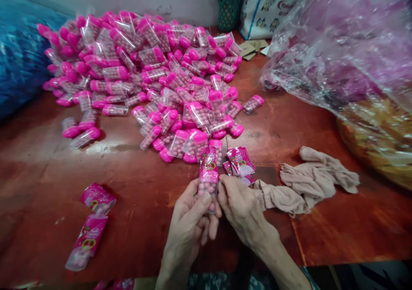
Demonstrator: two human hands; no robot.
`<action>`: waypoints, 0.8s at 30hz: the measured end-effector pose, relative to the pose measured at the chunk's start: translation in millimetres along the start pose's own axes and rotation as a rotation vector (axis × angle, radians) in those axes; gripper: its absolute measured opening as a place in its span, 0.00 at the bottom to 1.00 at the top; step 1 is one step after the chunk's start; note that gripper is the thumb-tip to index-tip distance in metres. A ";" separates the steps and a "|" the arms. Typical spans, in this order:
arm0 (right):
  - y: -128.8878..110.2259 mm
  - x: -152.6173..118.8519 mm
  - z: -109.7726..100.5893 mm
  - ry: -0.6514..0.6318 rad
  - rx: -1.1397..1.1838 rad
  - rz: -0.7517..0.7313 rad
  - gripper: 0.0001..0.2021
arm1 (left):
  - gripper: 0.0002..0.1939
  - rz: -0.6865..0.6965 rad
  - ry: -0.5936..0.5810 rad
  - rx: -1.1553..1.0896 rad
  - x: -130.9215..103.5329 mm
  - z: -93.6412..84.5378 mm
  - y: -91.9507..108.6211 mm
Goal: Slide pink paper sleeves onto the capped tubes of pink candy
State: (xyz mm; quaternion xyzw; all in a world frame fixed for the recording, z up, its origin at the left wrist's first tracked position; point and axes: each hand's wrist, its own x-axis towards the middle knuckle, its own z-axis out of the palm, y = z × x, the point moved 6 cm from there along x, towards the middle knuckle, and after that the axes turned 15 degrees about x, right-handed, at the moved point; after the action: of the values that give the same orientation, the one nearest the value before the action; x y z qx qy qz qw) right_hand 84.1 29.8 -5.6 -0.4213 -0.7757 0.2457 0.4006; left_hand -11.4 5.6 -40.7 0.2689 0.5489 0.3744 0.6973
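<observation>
Upright in my left hand [193,221] is a small clear container of pink balls [207,189], its upper part covered by a printed pink sleeve. My left thumb presses on its front. My right hand [240,206] has its fingers curled against the container's right edge; whether they pinch the sleeve is too small to tell. Just beyond the right hand lie a few flat printed pink sleeves [241,163]. A large heap of pink-capped containers [154,71] fills the back of the table. Two sleeved containers [86,238] rest at the left front.
The red-brown table [138,204] bears a crumpled beige cloth [309,180] on the right. A big clear plastic bag [337,53] covers the right back, with a blue bag [25,49] at the left back. Cardboard pieces [252,48] and a white printed bag [270,8] are behind.
</observation>
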 end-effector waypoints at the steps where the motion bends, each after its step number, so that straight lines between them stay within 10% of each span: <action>1: 0.8 0.8 -0.1 0.001 0.002 0.016 0.09 | 0.09 -0.005 -0.005 -0.001 0.4 0.2 -0.5; 24: -6.6 -3.7 13.3 -0.050 0.012 -0.105 0.13 | 0.28 0.019 0.278 0.038 -13.1 -5.5 6.9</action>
State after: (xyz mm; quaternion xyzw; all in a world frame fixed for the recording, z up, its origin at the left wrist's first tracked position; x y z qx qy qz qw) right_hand 71.3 22.6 -9.8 -0.3713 -0.8051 0.2394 0.3959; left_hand -19.8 -1.4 -29.3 0.2329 0.6446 0.4042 0.6057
